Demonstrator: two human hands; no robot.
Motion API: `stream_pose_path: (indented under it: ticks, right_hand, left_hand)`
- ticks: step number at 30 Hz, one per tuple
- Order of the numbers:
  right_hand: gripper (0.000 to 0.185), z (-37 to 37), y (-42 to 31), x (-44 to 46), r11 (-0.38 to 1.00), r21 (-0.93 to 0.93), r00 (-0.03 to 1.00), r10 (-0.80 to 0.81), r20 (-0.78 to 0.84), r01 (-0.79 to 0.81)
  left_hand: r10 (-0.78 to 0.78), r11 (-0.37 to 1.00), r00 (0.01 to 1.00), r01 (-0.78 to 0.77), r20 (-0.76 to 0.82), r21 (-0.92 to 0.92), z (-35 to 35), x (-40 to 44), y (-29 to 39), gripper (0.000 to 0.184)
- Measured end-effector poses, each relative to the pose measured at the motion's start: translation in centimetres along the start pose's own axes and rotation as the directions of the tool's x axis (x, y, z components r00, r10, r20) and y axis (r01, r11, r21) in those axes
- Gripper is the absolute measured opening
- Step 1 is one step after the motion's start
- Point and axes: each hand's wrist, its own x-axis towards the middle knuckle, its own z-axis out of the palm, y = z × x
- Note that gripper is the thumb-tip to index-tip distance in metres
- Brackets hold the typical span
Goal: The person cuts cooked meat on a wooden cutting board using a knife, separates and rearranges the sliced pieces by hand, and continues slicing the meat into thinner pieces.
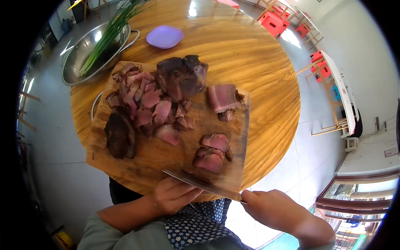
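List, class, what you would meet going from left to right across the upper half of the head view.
Metal bowl → purple plate → pink-faced slab of meat → large red stool.

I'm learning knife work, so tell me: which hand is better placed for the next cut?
The right hand, I'd judge: it grips the knife, while the left hand is beside the blade, away from the gripped end.

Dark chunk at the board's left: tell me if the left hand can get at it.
Likely yes: bare board separates the left hand from the dark chunk, and the knife stops short.
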Motion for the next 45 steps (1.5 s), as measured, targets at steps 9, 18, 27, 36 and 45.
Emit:
stream_pose_path:
  ticks: [9, 18, 27, 36, 45]
  right_hand:
    - [0.02, 1.6, -2.0, 7.8, 0.955, -0.013, 0.89, -0.281, -0.36, 0.297]
    - [0.019, 3.2, 3.3, 1.7, 0.826, 0.48, 0.822, 0.037, -0.568, 0.295]
    - [0.026, 11.6, 4.6, 2.6, 0.452, 0.725, 0.649, 0.343, -0.68, 0.52]
    - [0.024, 12.6, 3.8, 3.1, 0.653, 0.674, 0.616, 0.385, -0.688, 0.345]
    - [0.021, 12.3, 3.2, 2.9, 0.697, 0.656, 0.617, 0.388, -0.684, 0.289]
  left_hand:
    - [-0.008, 1.0, 0.999, 0.008, -0.039, 0.001, -0.1, 0.7, 0.6, 0.028]
    - [0.04, 0.999, 0.987, -0.041, -0.153, 0.001, 0.8, 0.5, 0.3, 0.027]
    - [0.006, 0.998, 0.996, -0.012, -0.084, -0.066, -0.1, 1.4, 0.6, 0.026]
    - [-0.126, 0.987, 0.988, 0.116, -0.093, -0.109, -0.5, 2.1, 1.6, 0.023]
    - [-0.17, 0.985, 0.984, 0.167, -0.063, -0.044, -2.0, 1.6, 1.3, 0.029]
